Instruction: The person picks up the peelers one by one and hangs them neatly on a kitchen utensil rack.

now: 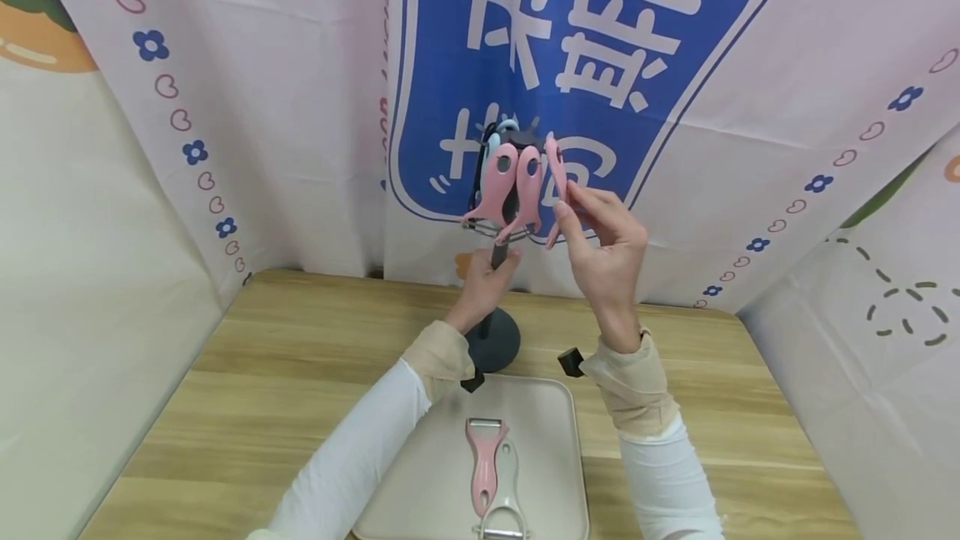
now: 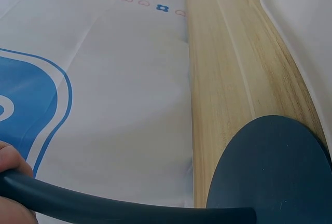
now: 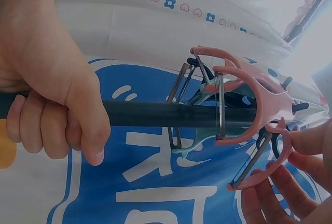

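My left hand [image 1: 483,280] wraps round the dark pole [image 3: 155,114] of an upright stand, below its hooks. In the head view the stand's round base [image 1: 497,344] rests on the table. My right hand [image 1: 611,244] pinches a pink peeler [image 1: 555,167] between thumb and fingers, at the right side of the stand's top. In the right wrist view its metal blade [image 3: 251,161] points toward the pole. Beside it, two more pink peelers [image 1: 498,183] hang from the hooks, blades down. Behind them hang a light blue peeler [image 1: 492,142] and a black one, partly hidden.
A beige tray [image 1: 420,473] lies on the wooden table [image 1: 285,373] in front of the stand. On it are a pink peeler [image 1: 485,461] and a pale green peeler [image 1: 507,473]. A printed cloth [image 1: 315,123] hangs close behind the stand, with cloth at both sides.
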Demonstrator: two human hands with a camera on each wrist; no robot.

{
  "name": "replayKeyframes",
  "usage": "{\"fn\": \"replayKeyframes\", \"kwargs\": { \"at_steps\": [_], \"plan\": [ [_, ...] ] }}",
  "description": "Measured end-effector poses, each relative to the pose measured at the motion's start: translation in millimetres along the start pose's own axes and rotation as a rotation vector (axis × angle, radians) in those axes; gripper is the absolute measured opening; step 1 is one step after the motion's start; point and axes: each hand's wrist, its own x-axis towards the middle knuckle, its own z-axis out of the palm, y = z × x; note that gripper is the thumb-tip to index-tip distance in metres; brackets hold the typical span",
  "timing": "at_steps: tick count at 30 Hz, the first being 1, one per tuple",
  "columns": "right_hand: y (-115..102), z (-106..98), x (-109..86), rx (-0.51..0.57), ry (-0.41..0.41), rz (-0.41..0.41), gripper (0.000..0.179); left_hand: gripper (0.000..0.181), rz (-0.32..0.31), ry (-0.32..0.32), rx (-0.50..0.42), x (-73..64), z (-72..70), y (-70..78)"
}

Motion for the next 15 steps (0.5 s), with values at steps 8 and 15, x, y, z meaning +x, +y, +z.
{"fn": "replayKeyframes", "kwargs": {
  "at_steps": [8,15],
  "plan": [
    [2.5,0.8,-1.0,-0.009,-0.012,0.014,0.029,0.054,-0.025,-0.012,-0.007,0.3,0.7,0.7],
    [3.3,3.4,-0.9,0.000,-0.022,0.028,0.030,0.054,-0.012,-0.016,-0.006,-0.4,0.0,1.5]
  ]
}}
